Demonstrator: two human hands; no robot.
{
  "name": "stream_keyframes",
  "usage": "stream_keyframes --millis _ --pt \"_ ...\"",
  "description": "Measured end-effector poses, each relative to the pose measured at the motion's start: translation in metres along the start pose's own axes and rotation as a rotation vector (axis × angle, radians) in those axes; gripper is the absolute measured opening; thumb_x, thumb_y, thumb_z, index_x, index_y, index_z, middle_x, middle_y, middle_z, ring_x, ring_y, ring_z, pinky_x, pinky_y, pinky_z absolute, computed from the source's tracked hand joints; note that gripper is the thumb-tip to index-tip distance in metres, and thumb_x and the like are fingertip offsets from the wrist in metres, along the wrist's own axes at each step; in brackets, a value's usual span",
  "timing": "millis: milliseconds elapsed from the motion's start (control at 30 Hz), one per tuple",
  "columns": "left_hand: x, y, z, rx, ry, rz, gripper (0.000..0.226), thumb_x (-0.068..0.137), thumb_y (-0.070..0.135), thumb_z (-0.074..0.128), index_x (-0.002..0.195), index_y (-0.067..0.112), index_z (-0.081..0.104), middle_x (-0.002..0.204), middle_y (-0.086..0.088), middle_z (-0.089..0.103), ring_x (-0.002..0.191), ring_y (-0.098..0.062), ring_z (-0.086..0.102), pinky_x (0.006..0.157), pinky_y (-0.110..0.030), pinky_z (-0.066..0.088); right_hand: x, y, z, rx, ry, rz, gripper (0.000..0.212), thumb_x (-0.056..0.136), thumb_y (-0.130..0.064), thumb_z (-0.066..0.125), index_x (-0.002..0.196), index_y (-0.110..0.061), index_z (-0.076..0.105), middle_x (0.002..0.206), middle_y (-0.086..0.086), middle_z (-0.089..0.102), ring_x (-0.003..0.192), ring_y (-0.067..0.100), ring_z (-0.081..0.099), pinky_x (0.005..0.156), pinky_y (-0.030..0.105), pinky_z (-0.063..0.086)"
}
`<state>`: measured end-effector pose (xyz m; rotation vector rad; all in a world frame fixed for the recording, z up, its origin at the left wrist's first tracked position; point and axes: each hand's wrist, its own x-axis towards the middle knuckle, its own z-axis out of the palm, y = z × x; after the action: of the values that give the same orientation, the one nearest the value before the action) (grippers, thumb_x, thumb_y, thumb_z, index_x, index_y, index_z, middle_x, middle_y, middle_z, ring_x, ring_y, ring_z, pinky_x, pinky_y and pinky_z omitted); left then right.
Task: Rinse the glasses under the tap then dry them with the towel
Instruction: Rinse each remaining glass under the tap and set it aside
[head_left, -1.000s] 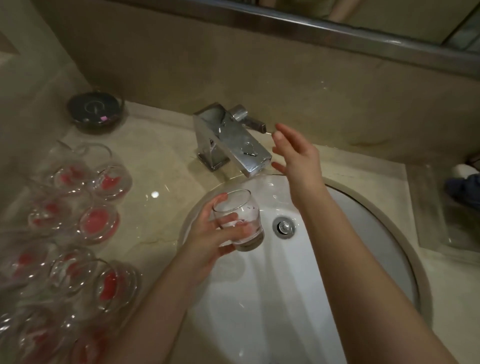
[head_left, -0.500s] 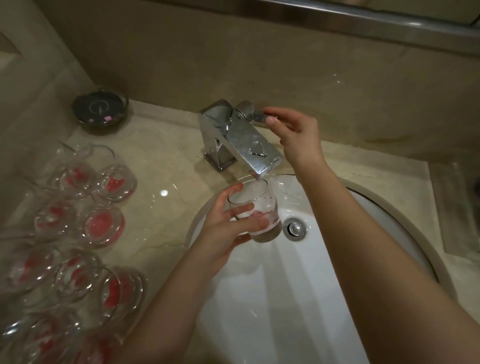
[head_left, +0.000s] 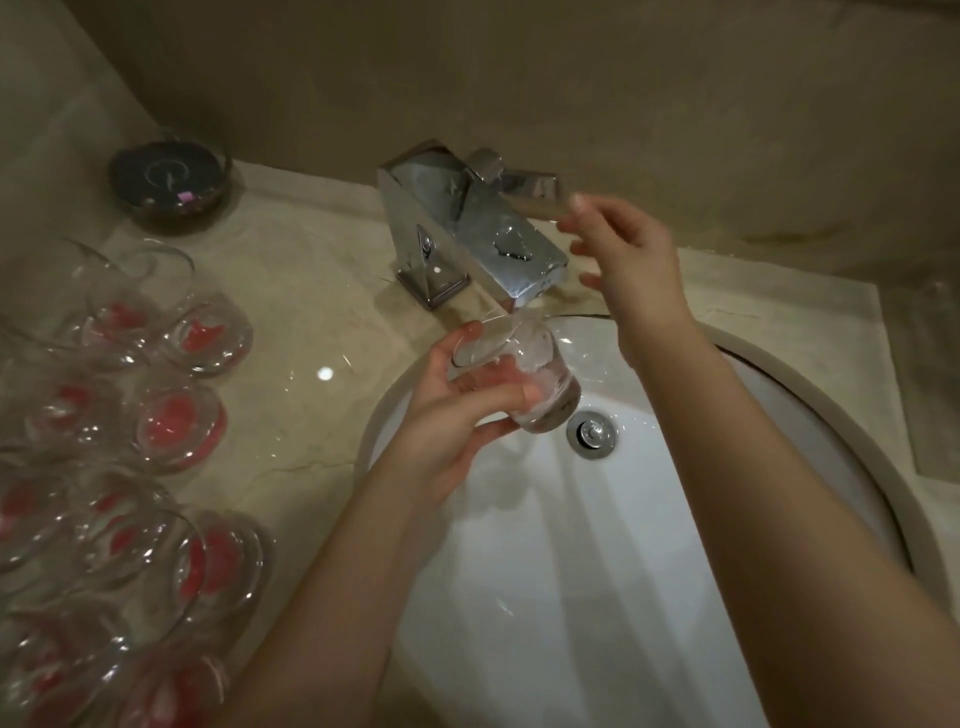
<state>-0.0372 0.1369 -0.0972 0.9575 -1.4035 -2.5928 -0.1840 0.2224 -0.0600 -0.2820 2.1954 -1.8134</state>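
Note:
My left hand (head_left: 447, 421) grips a clear tumbler (head_left: 543, 384) and holds it tilted just under the spout of the chrome tap (head_left: 467, 228), over the white basin (head_left: 623, 571). Water runs from the spout into the glass. My right hand (head_left: 623, 254) hovers at the end of the tap lever (head_left: 537, 188), its fingers spread and blurred and its fingertips at the lever's tip. Several clear glasses with red residue (head_left: 176, 415) stand on the counter to the left. I see no towel that I can make out.
A dark round dish (head_left: 169, 182) sits in the back left corner of the marble counter (head_left: 311, 291). The drain plug (head_left: 592, 434) lies just right of the held glass. A flat pale rectangle (head_left: 930, 374) lies on the counter at far right.
My right hand reached the lever, pinched it, and now has loosened its fingers. My left hand raised the glass under the spout. Water now flows into it.

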Motion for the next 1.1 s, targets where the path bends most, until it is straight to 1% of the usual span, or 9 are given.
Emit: stream_keyframes --millis 100,267,400,533,633,733,900,1000,1100 --pt "0.005 -0.009 0.001 -0.042 -0.025 0.035 0.080 0.060 -0.002 0.075 0.130 0.028 0.052 0.113 -0.005 0.066 0.112 -0.029 0.066 0.092 -0.049 0.055 -0.035 0.024 -0.010 -0.046 0.037 0.363 0.037 0.095 -0.048 0.050 0.100 -0.014 0.064 0.099 0.005 0.069 0.087 0.021 0.067 0.069 0.032 0.053" --pt "0.008 -0.022 0.004 -0.173 -0.148 0.093 0.080 0.068 -0.005 0.073 0.131 0.035 0.045 0.101 -0.003 0.075 0.092 -0.022 0.072 0.079 -0.031 0.058 -0.077 0.049 -0.017 0.267 -0.421 0.866 0.085 0.088 -0.074 0.027 0.109 -0.002 0.066 0.097 0.024 0.071 0.080 0.037 0.072 0.063 0.035 0.059" --pt "0.012 -0.017 0.000 0.201 -0.124 0.277 0.056 0.070 0.002 0.077 0.118 0.023 0.061 0.117 -0.003 0.069 0.111 -0.018 0.065 0.093 -0.028 0.049 -0.082 0.055 -0.014 0.470 -0.347 0.732 0.066 0.086 -0.065 0.043 0.110 -0.008 0.066 0.085 0.021 0.067 0.072 0.027 0.072 0.059 0.026 0.058" --pt "0.016 -0.003 -0.012 0.643 -0.025 0.459 0.029 0.060 0.037 0.083 0.086 0.047 0.074 0.115 0.014 0.062 0.117 -0.001 0.056 0.108 -0.029 0.037 -0.084 0.062 -0.019 0.526 -0.187 0.564 0.032 0.073 -0.047 0.063 0.089 -0.022 0.074 0.087 0.011 0.065 0.063 0.018 0.070 0.055 0.018 0.054" --pt "0.010 0.005 -0.010 0.555 -0.168 0.384 0.011 0.076 0.032 0.078 0.087 0.031 0.078 0.096 0.006 0.076 0.098 -0.008 0.069 0.096 -0.028 0.047 -0.085 0.065 -0.023 0.515 -0.207 0.469 0.037 0.075 -0.040 0.064 0.105 -0.017 0.068 0.091 0.006 0.071 0.066 0.015 0.070 0.055 0.014 0.051" --pt "0.010 0.011 0.000 0.486 -0.230 0.287 0.023 0.085 0.028 0.064 0.095 0.011 0.074 0.087 -0.005 0.077 0.086 -0.017 0.073 0.085 -0.023 0.053 -0.086 0.067 -0.026 0.476 -0.283 0.397 0.048 0.074 -0.027 0.073 0.119 -0.015 0.062 0.097 0.002 0.074 0.076 0.017 0.071 0.062 0.015 0.052" --pt "0.014 0.010 0.005 0.394 -0.282 0.171 0.020 0.081 0.028 0.063 0.087 0.011 0.073 0.083 -0.007 0.076 0.077 -0.018 0.073 0.074 -0.024 0.056 -0.082 0.075 -0.030 0.471 -0.316 0.295 0.066 0.060 0.007 0.079 0.116 -0.023 0.058 0.107 0.003 0.066 0.089 0.015 0.069 0.071 0.024 0.054" --pt "0.012 0.007 0.004 0.399 -0.305 0.190 0.015 0.085 0.020 0.062 0.087 0.014 0.075 0.085 -0.006 0.076 0.079 -0.018 0.074 0.072 -0.021 0.056 -0.079 0.063 -0.035 0.475 -0.385 0.394 0.046 0.070 -0.031 0.078 0.112 -0.017 0.063 0.104 0.007 0.071 0.092 0.023 0.071 0.071 0.027 0.058" --pt "0.009 0.002 0.004 0.380 -0.312 0.190 0.025 0.078 0.024 0.064 0.094 0.009 0.073 0.089 -0.008 0.076 0.081 -0.021 0.074 0.076 -0.025 0.057 -0.069 0.054 -0.037 0.324 -0.395 0.515 0.054 0.083 -0.057 0.053 0.101 -0.009 0.067 0.091 0.012 0.072 0.073 0.025 0.073 0.061 0.027 0.059"
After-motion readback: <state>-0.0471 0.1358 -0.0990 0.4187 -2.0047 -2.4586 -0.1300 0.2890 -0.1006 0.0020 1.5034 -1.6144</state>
